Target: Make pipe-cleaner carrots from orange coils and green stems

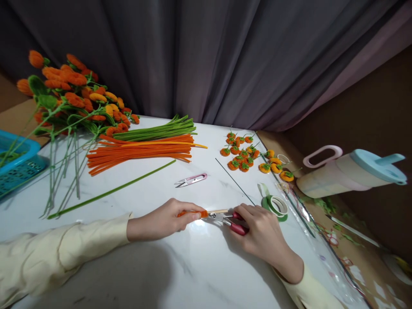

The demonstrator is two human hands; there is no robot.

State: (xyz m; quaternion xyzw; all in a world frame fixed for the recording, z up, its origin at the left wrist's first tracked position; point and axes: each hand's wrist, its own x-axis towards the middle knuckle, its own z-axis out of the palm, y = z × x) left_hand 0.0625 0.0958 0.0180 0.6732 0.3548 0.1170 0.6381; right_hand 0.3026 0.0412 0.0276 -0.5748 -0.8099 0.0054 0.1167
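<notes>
Gripping red-handled pliers (238,228), right hand (261,232) closed; left hand (161,221) pinching orange pipe cleaner (194,213).

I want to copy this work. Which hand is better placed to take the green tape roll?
Probably the right hand: it lies beside the tape roll, though it holds red-handled pliers. The left hand is farther away, gripping the orange-wrapped stick.

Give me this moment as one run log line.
left hand: holds pipe cleaner | right hand: holds pliers at its end | nearby: snips, tape
</notes>
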